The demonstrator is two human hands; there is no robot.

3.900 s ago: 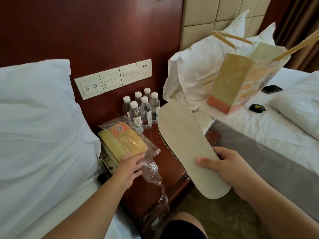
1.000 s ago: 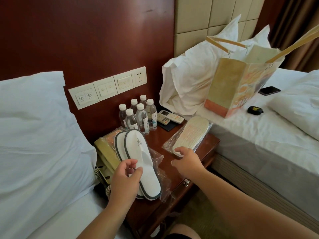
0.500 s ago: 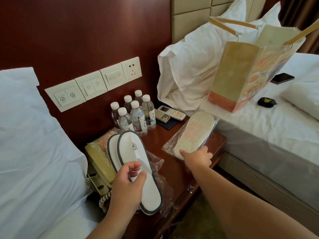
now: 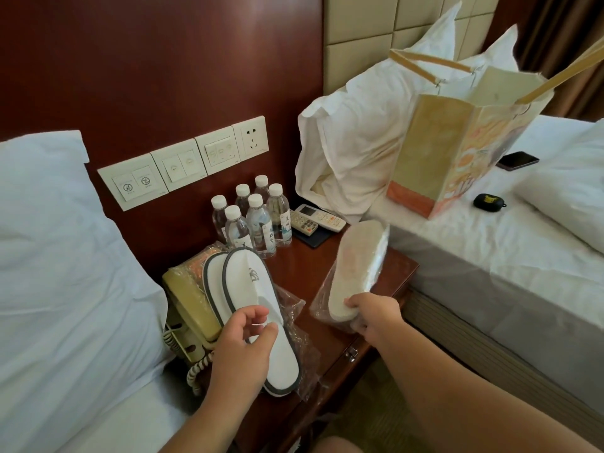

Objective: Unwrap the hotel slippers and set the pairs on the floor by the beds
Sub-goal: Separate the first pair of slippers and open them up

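Note:
An unwrapped pair of white slippers (image 4: 253, 291) with grey trim lies stacked on the nightstand (image 4: 310, 266), partly over a yellow telephone and an empty clear wrapper (image 4: 299, 308). My left hand (image 4: 243, 343) hovers over the heel end of that pair, fingers curled and apart, holding nothing. My right hand (image 4: 371, 317) grips the heel end of a second pair still in its plastic wrap (image 4: 358, 268), sole side up, lifted and tilted off the nightstand.
Several water bottles (image 4: 253, 217) and a remote (image 4: 317, 219) stand at the back of the nightstand. A yellow telephone (image 4: 189, 299) sits at its left. Beds flank both sides; the right one carries a paper bag (image 4: 457, 152), a phone (image 4: 518, 160) and a small black case (image 4: 488, 201).
My right hand has closed on the wrapped pair and raised it off the nightstand. My left hand has let go of the unwrapped pair, which stays on the nightstand.

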